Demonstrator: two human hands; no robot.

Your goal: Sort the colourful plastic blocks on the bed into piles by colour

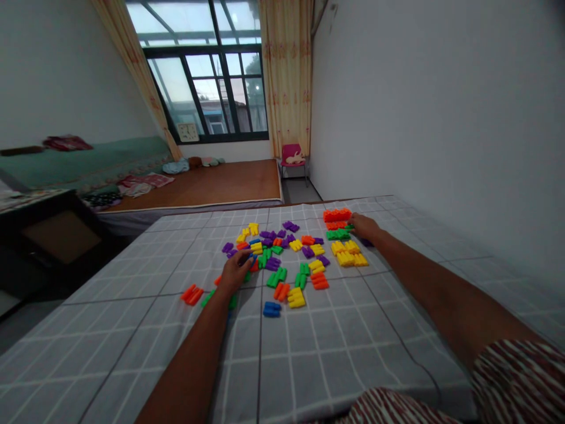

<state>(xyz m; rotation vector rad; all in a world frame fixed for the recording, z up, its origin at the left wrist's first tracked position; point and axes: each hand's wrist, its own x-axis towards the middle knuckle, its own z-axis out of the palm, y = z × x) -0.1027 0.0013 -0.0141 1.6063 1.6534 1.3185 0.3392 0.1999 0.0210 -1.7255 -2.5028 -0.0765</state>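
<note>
Many small plastic blocks in orange, green, yellow, purple and blue lie loose on the checked cloth. My left hand (237,270) is over the left part of the scattered blocks, its fingers closed at a blue block (251,257). At the right, my right hand (364,227) has its fingertips pressed at the right end of a green block row (338,234). Orange blocks (337,215) are lined up just behind that row, and a group of yellow blocks (348,253) sits in front. A lone blue block (272,309) lies nearest me.
The grey checked cloth (353,353) covers the table. Beyond it are a low bed (212,184), a pink chair (291,154) and a window with curtains. A dark cabinet (44,241) stands at the left, and a white wall rises at the right.
</note>
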